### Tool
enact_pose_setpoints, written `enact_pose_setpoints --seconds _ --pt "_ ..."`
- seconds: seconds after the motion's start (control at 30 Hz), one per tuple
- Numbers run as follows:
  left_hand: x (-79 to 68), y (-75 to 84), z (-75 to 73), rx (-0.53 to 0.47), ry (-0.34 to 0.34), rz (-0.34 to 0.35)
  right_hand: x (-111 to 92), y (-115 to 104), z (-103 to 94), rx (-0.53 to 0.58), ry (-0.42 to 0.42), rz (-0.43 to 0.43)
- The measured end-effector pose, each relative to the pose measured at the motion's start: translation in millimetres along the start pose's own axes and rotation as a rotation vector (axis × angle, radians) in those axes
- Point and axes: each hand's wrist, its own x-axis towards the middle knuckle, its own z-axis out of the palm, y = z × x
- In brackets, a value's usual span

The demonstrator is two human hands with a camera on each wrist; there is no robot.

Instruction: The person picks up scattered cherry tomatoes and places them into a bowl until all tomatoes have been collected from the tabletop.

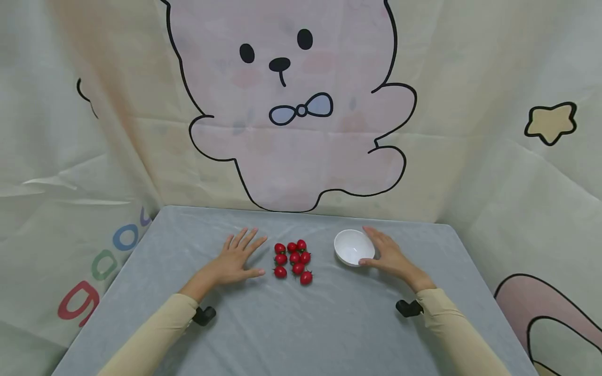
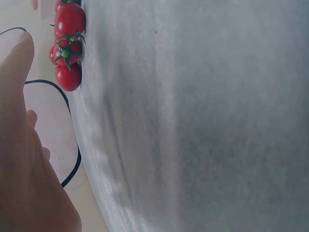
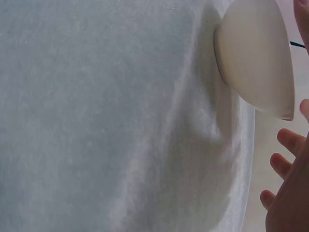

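Several red cherry tomatoes (image 1: 294, 258) with green stems lie grouped on the grey cloth, and part of the group shows in the left wrist view as stacked-looking tomatoes (image 2: 70, 21). Just left of them my left hand (image 1: 231, 265) hovers, palm down with fingers spread, holding nothing. A small white bowl (image 1: 350, 256) stands upright to their right; its outer side (image 3: 256, 53) fills the upper right of the right wrist view. My right hand (image 1: 389, 256) is at the bowl's right side, thumb and fingers spread around the rim. Whether it touches the rim I cannot tell.
A grey cloth (image 1: 329, 334) covers the table, with some creases. Behind the table hangs a curtain (image 1: 437, 172) printed with a bear. Black wrist cameras (image 1: 408, 308) are strapped below both hands.
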Motion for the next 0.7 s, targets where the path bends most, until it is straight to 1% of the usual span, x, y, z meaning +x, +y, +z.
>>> enact_pose_setpoints --seconds 0.2,0.4,0.57,0.7 --pt "3.9 2.6 2.7 -0.026 0.000 -0.014 3.5 2.2 8.3 0.023 -0.023 0.037" --pt "10.2 5.8 2.2 -0.046 -0.014 -0.011 4.6 -1.3 9.9 0.068 -0.003 0.020" --pt "19.6 9.3 2.8 -0.052 -0.003 0.003 5.4 -5.0 11.4 0.086 -0.007 0.018" --pt "29.5 12.0 3.5 -0.034 0.016 0.025 7.1 -7.3 14.0 0.095 -0.008 0.020"
